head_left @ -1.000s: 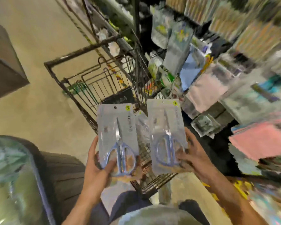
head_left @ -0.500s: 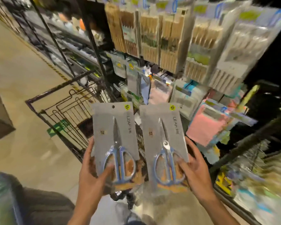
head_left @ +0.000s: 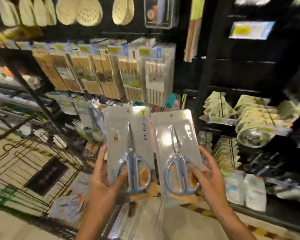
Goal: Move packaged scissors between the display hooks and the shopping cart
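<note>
Left hand (head_left: 103,185): I read the fingers as closed on the left pack (head_left: 129,153). The thumb presses the front face over the blue scissor handles, and the other fingers wrap behind the pack's left edge. The grip sits at the pack's lower end.

Right hand (head_left: 209,183): the fingers are closed on the right pack (head_left: 177,155). The thumb lies across the front near the handle loops; the remaining fingers curl round the right edge.

Pose: both forearms rise from the bottom of the view and converge slightly. Both hands hold the packs upright, hang-holes at the top, faces toward me. The two packs sit side by side, inner edges just beside each other; I cannot tell whether they touch. Each pack tilts slightly outward at the top.

Location of task items: both packs are in the air in front of the display rack (head_left: 204,75), off the hooks and outside the cart (head_left: 29,163).

Surroundings: the wire cart stands at lower left, well below and left of the packs. Chopstick packs (head_left: 111,73) hang on the rack above the scissors. Patterned folded goods (head_left: 253,118) hang to the right. More packaged goods hang behind the two packs and are partly hidden by them. Much of the view is motion-blurred.
</note>
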`<control>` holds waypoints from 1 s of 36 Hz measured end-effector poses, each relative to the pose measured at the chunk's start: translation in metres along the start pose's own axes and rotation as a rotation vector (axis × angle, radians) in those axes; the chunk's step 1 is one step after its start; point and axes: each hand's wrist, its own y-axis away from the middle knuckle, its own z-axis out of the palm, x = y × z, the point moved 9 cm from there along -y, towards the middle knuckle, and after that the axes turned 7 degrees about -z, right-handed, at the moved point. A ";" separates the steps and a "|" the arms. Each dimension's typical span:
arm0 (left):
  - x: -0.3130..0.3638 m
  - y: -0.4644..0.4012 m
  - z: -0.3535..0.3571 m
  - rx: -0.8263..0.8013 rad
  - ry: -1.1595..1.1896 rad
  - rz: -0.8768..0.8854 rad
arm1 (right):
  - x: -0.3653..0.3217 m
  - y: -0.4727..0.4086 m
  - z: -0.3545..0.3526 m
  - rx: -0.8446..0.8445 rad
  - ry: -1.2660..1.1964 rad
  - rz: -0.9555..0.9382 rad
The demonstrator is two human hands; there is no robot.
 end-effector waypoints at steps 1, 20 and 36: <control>0.006 -0.003 0.010 -0.029 0.005 0.012 | -0.003 0.003 -0.009 0.044 -0.003 0.002; 0.066 -0.006 0.199 -0.465 0.038 0.165 | -0.094 0.037 -0.193 0.463 0.112 -0.150; 0.119 0.026 0.347 -0.425 0.021 0.267 | -0.136 -0.024 -0.335 0.424 0.113 -0.258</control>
